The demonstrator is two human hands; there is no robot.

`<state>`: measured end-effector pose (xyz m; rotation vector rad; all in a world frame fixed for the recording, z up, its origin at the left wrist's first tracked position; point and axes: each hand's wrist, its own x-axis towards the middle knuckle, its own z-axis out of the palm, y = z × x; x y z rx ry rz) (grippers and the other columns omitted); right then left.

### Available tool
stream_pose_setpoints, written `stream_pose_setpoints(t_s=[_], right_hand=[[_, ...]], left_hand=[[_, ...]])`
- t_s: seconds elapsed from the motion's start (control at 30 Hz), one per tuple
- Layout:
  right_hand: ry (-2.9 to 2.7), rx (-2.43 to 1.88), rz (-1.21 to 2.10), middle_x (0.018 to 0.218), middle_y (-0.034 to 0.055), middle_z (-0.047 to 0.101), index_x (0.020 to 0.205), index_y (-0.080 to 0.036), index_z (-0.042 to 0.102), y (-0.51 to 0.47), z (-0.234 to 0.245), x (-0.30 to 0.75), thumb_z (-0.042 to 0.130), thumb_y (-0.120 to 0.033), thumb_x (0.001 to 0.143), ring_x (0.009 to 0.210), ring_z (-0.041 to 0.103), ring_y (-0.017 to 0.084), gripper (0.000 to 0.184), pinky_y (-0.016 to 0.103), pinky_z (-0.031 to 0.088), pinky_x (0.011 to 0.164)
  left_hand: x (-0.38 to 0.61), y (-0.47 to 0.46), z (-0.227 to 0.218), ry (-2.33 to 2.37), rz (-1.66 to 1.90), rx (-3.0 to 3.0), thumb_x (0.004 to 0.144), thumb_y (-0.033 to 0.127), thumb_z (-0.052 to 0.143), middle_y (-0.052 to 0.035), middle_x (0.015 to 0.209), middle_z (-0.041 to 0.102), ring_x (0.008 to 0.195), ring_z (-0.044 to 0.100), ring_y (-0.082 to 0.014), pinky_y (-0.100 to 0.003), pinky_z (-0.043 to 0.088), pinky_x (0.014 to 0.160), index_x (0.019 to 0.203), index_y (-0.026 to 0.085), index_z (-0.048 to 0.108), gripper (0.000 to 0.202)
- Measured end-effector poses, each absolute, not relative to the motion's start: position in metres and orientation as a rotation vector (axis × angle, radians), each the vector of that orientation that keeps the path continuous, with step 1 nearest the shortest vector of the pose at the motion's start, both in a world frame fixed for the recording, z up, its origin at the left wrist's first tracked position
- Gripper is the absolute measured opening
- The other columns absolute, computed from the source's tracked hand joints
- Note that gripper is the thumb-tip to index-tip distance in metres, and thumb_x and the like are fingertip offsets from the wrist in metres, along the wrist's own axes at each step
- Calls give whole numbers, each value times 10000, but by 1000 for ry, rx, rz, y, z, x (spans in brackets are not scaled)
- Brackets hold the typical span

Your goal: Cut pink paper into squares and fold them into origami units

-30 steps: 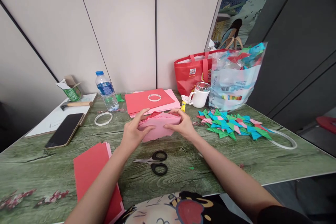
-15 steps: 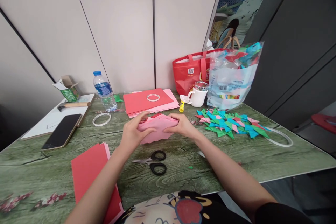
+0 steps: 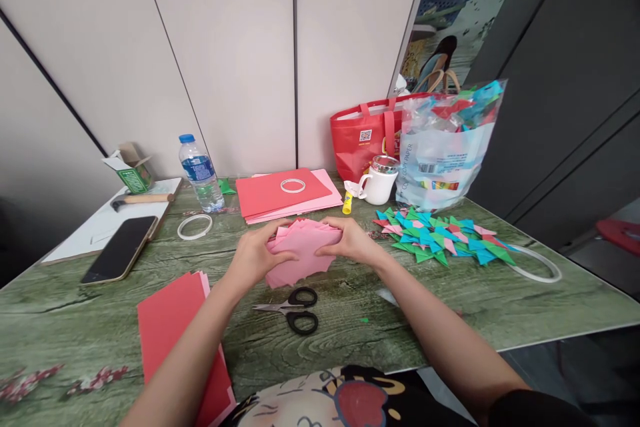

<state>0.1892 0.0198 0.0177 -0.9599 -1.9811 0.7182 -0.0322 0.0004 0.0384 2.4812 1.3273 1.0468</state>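
Between my two hands is a stack of pink paper pieces (image 3: 304, 250) with jagged edges, a bit of red showing at the back. My left hand (image 3: 255, 255) grips its left side, thumb across the near face. On the other side my right hand (image 3: 356, 243) clasps the right edge the same way. Fingers behind the stack are mostly hidden. Just below lies a pair of scissors (image 3: 293, 310) with black handles, blades pointing left. Red and pink paper sheets (image 3: 173, 320) lie partly under my left forearm.
Behind my hands lie red and pink sheets (image 3: 280, 192) with a tape ring on top. A water bottle (image 3: 201, 177), phone (image 3: 120, 249) and hammer (image 3: 143, 199) are left. A white mug (image 3: 379, 183), glue stick (image 3: 347, 201), plastic bag (image 3: 445, 160) and folded paper pieces (image 3: 440, 235) are right.
The pink paper stack has tilted, so more of its near face and its fanned top edges show. Both hands still hold it in nearly the same place.
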Motion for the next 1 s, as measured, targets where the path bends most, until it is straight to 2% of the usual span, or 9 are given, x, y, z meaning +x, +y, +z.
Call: stream_pose_setpoints(t_s=[0.17, 0.3, 0.4, 0.47, 0.5, 0.57, 0.67, 0.87, 1.0], right_hand=[[-2076, -945, 607, 697, -17, 605, 846, -153, 635, 21, 17, 194, 714, -357, 582, 624, 528, 141, 343, 217, 384, 544], [-2161, -992, 468, 584, -30, 565, 731, -168, 632, 17, 19, 194, 710, -393, 591, 545, 510, 133, 276, 211, 353, 496], [-2226, -1069, 298, 822, 26, 642, 1071, -219, 566, 10, 25, 191, 747, -428, 531, 723, 585, 209, 606, 286, 437, 620], [-2209, -1009, 189, 1146, 90, 551, 1303, -243, 337, 4, 31, 187, 734, -444, 555, 985, 547, 253, 871, 354, 456, 759], [-2190, -959, 115, 1252, 108, 464, 1336, -249, 275, 1, 34, 183, 711, -454, 587, 1089, 488, 256, 890, 372, 448, 814], [-2244, -804, -61, 1337, 103, 368, 1320, -272, 315, -4, 37, 177, 654, -458, 665, 1196, 389, 256, 760, 415, 388, 925], [-2340, -650, -229, 1329, 84, 395, 1248, -293, 426, -6, 37, 171, 593, -444, 735, 1199, 379, 255, 560, 455, 338, 974], [-2222, -772, -234, 1144, 120, 531, 1275, -198, 407, -7, 24, 176, 549, -519, 733, 1058, 504, 244, 646, 355, 450, 874], [-2014, -965, -180, 1144, 139, 502, 1187, -192, 483, -13, 15, 177, 538, -494, 756, 1025, 534, 236, 530, 332, 488, 805]], left_hand=[[-30, 1, 32, 1430, 989, 2530, 625, 478, 655, 18, 589, 595, 537, 497, -129, -228, 362, 528, 790, 172, 600, 352], [-30, -1, 34, 1397, 1042, 2574, 657, 511, 611, 23, 574, 590, 513, 490, -119, -219, 340, 505, 758, 178, 597, 348], [-29, -2, 33, 1417, 969, 2652, 659, 521, 604, 10, 586, 605, 517, 512, -132, -225, 320, 482, 743, 176, 593, 355], [-29, -2, 31, 1411, 941, 2684, 665, 526, 595, -4, 622, 626, 537, 534, -141, -229, 320, 484, 764, 175, 594, 365], [-28, -3, 31, 1400, 936, 2693, 668, 524, 594, -10, 648, 638, 550, 545, -143, -230, 327, 492, 785, 176, 596, 367], [-28, -4, 30, 1389, 914, 2710, 679, 490, 603, -16, 689, 653, 568, 558, -143, -229, 339, 504, 827, 179, 600, 344], [-29, -6, 32, 1430, 857, 2731, 686, 440, 615, -13, 666, 649, 546, 549, -135, -225, 337, 496, 813, 178, 602, 292], [-27, -6, 31, 1390, 897, 2775, 702, 509, 565, -2, 588, 615, 514, 531, -130, -226, 325, 469, 715, 174, 586, 336], [-25, -7, 28, 1305, 902, 2784, 732, 475, 552, -31, 748, 668, 619, 592, -155, -235, 388, 523, 883, 174, 591, 338]])
